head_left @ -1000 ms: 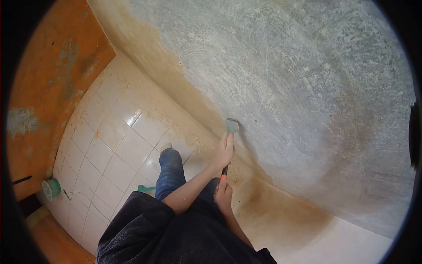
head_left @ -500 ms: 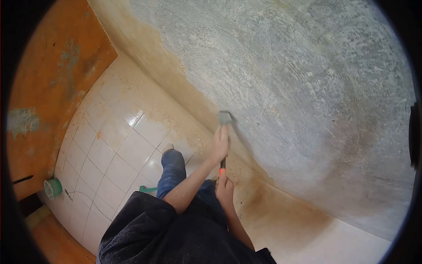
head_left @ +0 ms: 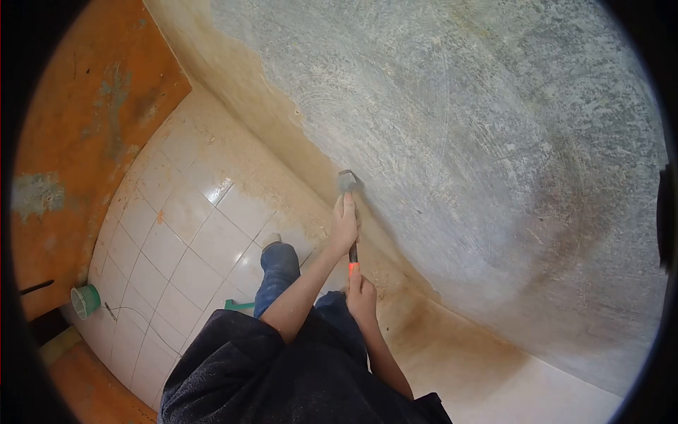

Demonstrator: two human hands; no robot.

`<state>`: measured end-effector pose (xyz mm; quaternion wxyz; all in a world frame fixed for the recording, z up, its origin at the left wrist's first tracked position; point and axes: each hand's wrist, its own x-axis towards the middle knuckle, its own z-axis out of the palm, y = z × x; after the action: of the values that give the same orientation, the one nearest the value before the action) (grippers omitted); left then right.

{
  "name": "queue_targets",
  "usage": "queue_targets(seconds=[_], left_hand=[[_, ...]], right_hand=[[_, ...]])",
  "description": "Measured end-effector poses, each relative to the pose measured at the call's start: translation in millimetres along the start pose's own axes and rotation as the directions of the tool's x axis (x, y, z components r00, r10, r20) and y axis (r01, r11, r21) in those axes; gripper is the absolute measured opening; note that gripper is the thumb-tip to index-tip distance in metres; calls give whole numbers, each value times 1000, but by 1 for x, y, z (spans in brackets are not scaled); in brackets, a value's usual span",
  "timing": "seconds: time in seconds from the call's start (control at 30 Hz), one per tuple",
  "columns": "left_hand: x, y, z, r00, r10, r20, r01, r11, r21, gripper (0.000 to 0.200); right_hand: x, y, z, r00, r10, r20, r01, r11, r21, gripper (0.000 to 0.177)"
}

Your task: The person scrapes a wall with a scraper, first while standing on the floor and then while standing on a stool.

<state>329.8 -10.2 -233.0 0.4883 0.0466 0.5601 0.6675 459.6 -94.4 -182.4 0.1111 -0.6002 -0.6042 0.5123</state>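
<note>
A long-handled scraper (head_left: 347, 181) has its flat grey blade at the wall (head_left: 452, 155), at the border between the rough grey surface and a tan strip of coating (head_left: 282, 106). My left hand (head_left: 344, 225) is wrapped round it just below the blade. Lower down, my right hand (head_left: 361, 298) grips the handle (head_left: 353, 256), which is dark with an orange band. The rest of the handle is hidden by my fingers.
White floor tiles (head_left: 173, 244) carry dust and flakes along the wall's foot. A green-and-white tub (head_left: 85, 302) stands at the left, beside a thin cord. Something green (head_left: 239, 305) lies near my leg. An orange, patchy surface (head_left: 92, 120) rises at the left.
Both hands and the scraper have shifted left and slightly up. The blade now sits further along the edge of the tan strip.
</note>
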Motion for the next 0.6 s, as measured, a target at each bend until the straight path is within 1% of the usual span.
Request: queue_targets(seconds=[0.03, 0.07, 0.1, 0.13, 0.17, 0.2, 0.23, 0.3, 0.33, 0.4, 0.43, 0.5, 0.53, 0.6], left_hand=[[0, -6, -2, 1000, 16, 15, -17, 999, 51, 35], [-2, -11, -4, 999, 32, 29, -35, 995, 99, 34], [-17, -9, 0, 999, 30, 21, -32, 995, 96, 34], [-40, -2, 10, 993, -40, 112, 33, 997, 66, 34], [-48, 3, 18, 973, -98, 207, 92, 995, 39, 34], [-43, 1, 15, 971, -111, 210, 112, 994, 7, 35], [-38, -3, 14, 971, -111, 214, 112, 994, 9, 35], [-32, -12, 10, 990, 34, 134, -49, 993, 110, 36], [-31, -8, 4, 990, 21, 137, -38, 992, 123, 36], [-20, 4, -2, 989, -61, 138, 54, 997, 55, 37], [-21, 6, 0, 988, -64, 142, 57, 997, 54, 37], [-21, 14, 0, 984, -87, 156, 86, 996, 18, 39], [-22, 13, 1, 984, -88, 157, 85, 996, 22, 39], [-28, 13, 3, 983, -80, 163, 68, 995, 77, 40]], right_hand=[[-6, 11, 4, 1000, 3, 3, -3, 1000, 2, 58], [-18, 27, 7, 1000, 21, -22, -19, 998, 55, 58], [-29, 37, 8, 998, 40, -44, -35, 994, 105, 58], [-37, 35, 3, 999, 39, -38, -35, 994, 99, 58], [-43, 25, -5, 987, 159, 16, -159, 969, 187, 58], [-49, 19, -9, 957, 280, 71, -289, 917, 274, 58], [-47, 22, -4, 957, 280, 68, -288, 917, 277, 58], [-39, 37, 13, 971, 240, 10, -237, 946, 221, 58], [-36, 44, 16, 967, 255, 11, -250, 940, 230, 58], [-22, 50, 18, 997, 72, -32, -70, 995, 69, 58], [-21, 50, 15, 997, 75, -36, -73, 995, 68, 58], [-17, 46, 16, 999, -16, -36, 21, 985, 169, 50], [-18, 46, 16, 999, -15, -38, 21, 985, 172, 50], [-25, 45, 10, 999, -4, -36, 6, 999, 34, 57]])
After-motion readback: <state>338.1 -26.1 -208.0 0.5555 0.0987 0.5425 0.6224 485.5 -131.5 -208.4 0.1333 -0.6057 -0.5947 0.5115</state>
